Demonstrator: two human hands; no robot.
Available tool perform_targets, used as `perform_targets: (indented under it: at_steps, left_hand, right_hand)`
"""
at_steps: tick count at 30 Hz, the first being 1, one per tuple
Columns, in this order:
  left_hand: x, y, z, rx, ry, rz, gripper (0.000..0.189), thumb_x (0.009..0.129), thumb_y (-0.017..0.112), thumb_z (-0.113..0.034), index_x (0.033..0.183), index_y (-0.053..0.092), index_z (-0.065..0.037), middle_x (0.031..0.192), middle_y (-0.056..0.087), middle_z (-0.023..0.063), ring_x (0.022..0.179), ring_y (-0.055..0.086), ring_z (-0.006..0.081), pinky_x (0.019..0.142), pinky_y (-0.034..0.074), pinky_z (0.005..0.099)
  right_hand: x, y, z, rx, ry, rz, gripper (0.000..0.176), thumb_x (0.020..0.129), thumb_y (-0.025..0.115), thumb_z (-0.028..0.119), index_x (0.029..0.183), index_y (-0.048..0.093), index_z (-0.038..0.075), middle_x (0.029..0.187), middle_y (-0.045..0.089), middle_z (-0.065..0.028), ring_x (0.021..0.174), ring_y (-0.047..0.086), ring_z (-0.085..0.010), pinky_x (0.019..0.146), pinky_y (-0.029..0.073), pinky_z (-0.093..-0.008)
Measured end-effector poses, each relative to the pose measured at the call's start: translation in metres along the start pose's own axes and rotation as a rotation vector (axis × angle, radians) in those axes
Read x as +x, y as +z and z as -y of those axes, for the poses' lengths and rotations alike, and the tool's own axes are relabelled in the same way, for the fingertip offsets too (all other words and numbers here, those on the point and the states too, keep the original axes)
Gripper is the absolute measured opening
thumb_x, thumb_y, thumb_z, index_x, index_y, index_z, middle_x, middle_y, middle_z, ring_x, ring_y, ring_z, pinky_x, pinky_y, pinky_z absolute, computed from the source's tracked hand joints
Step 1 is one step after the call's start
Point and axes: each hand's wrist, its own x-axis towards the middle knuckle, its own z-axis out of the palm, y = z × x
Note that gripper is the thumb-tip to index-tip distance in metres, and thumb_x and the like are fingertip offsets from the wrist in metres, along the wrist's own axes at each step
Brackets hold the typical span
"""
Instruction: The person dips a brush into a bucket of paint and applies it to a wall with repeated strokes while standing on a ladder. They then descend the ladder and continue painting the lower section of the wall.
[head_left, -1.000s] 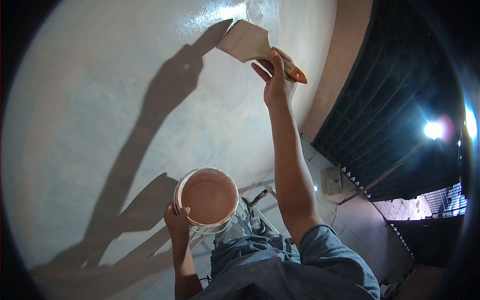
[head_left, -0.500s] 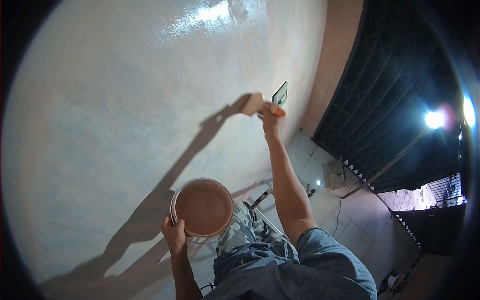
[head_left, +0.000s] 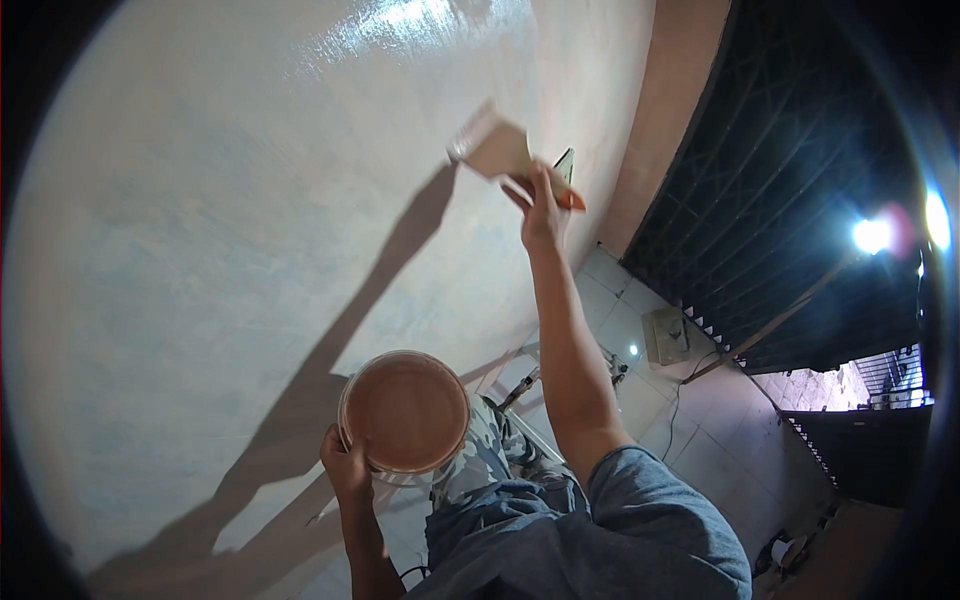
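My right hand (head_left: 543,212) is closed round the handle of a wide paintbrush (head_left: 497,146), with the handle's orange end sticking out to the right. The bristles point up and left at the pale wall (head_left: 250,220); motion blur hides whether they touch it. Low in front of me, my left hand (head_left: 348,465) grips the left rim of a round bucket (head_left: 404,412) holding brownish-pink liquid, its thumb over the edge. A wet, shiny patch (head_left: 410,25) reflects light at the top of the wall.
A wall switch plate (head_left: 565,165) sits just behind the brush hand. To the right stand a dark metal gate (head_left: 770,190) and a bright lamp (head_left: 871,236) on a slanted pole (head_left: 770,330). A box (head_left: 665,336) and a cable (head_left: 675,420) lie on the tiled floor.
My right hand has lifted the paintbrush slightly, and its bristles have swung upward and left across the wall. The bucket in my left hand stays almost where it was.
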Motion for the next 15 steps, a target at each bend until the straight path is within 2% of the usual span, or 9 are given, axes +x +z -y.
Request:
perform_targets:
  at_steps: [3, 4, 6, 7, 10, 11, 12, 15]
  left_hand:
    - [0.001, -0.006, -0.001, 0.013, 0.025, 0.033, 0.010, 0.072, 0.057, 0.002, 0.078, 0.051, -0.003, 0.071, 0.052, -0.0008, 0.063, 0.047, 0.0067, 0.061, 0.040, 0.0222]
    - [0.001, -0.004, -0.004, 0.008, 0.018, 0.015, 0.009, 0.072, 0.056, 0.001, 0.078, 0.050, -0.003, 0.072, 0.052, -0.0009, 0.065, 0.047, 0.0069, 0.061, 0.040, 0.0222]
    - [0.002, -0.006, -0.002, 0.008, 0.022, 0.026, 0.009, 0.072, 0.056, 0.001, 0.078, 0.050, -0.003, 0.072, 0.052, -0.0006, 0.065, 0.048, 0.0070, 0.062, 0.040, 0.0225]
    - [0.003, -0.007, -0.001, 0.009, 0.020, 0.033, 0.009, 0.072, 0.057, 0.000, 0.078, 0.050, -0.003, 0.073, 0.053, -0.0002, 0.066, 0.048, 0.0072, 0.062, 0.040, 0.0228]
    - [0.006, -0.007, 0.012, -0.006, 0.057, -0.018, 0.010, 0.071, 0.057, 0.001, 0.076, 0.050, -0.004, 0.071, 0.052, 0.0000, 0.064, 0.048, 0.0070, 0.060, 0.040, 0.0224]
    - [0.005, -0.007, 0.009, -0.007, 0.058, -0.019, 0.010, 0.071, 0.057, 0.001, 0.076, 0.050, -0.004, 0.071, 0.052, 0.0000, 0.064, 0.048, 0.0070, 0.060, 0.040, 0.0224]
    - [0.003, -0.007, 0.004, 0.007, 0.018, -0.005, 0.011, 0.071, 0.057, 0.002, 0.076, 0.049, -0.004, 0.071, 0.052, 0.0000, 0.062, 0.048, 0.0069, 0.058, 0.040, 0.0223]
    - [0.000, -0.007, 0.004, 0.022, -0.036, 0.008, 0.012, 0.070, 0.057, 0.003, 0.075, 0.049, -0.005, 0.070, 0.052, 0.0000, 0.060, 0.047, 0.0067, 0.055, 0.040, 0.0220]
  right_hand:
    - [-0.030, -0.065, -0.014, -0.199, 0.053, -0.157, 0.027, 0.088, 0.062, 0.017, 0.109, 0.058, 0.001, 0.098, 0.063, -0.0113, 0.081, 0.066, -0.0211, 0.069, 0.058, -0.0357]
    - [-0.034, -0.071, -0.015, -0.194, 0.045, -0.153, 0.027, 0.088, 0.062, 0.017, 0.109, 0.058, 0.001, 0.098, 0.063, -0.0113, 0.081, 0.066, -0.0211, 0.069, 0.058, -0.0357]
    - [-0.038, -0.078, -0.016, -0.440, 0.090, -0.253, 0.025, 0.086, 0.062, 0.015, 0.107, 0.060, 0.001, 0.093, 0.065, -0.0107, 0.077, 0.066, -0.0190, 0.065, 0.058, -0.0316]
    - [-0.032, -0.074, -0.017, -0.440, 0.085, -0.252, 0.025, 0.086, 0.062, 0.015, 0.107, 0.060, 0.001, 0.093, 0.065, -0.0107, 0.077, 0.066, -0.0190, 0.065, 0.058, -0.0316]
    - [-0.012, -0.027, -0.007, -0.427, -0.025, -0.253, 0.020, 0.084, 0.063, 0.014, 0.095, 0.065, -0.002, 0.082, 0.065, -0.0096, 0.067, 0.064, -0.0157, 0.058, 0.056, -0.0272]
    - [-0.005, 0.001, 0.009, -0.430, -0.109, -0.221, 0.021, 0.084, 0.065, 0.014, 0.093, 0.065, -0.004, 0.081, 0.064, -0.0106, 0.066, 0.064, -0.0159, 0.058, 0.057, -0.0280]
    - [0.017, 0.014, 0.010, -0.309, -0.158, -0.152, 0.021, 0.083, 0.067, 0.013, 0.092, 0.064, -0.006, 0.081, 0.064, -0.0111, 0.066, 0.064, -0.0166, 0.059, 0.058, -0.0294]
    - [0.032, 0.082, 0.069, -0.094, -0.190, -0.016, 0.021, 0.084, 0.065, 0.011, 0.096, 0.061, -0.006, 0.085, 0.063, -0.0129, 0.068, 0.065, -0.0201, 0.062, 0.060, -0.0344]
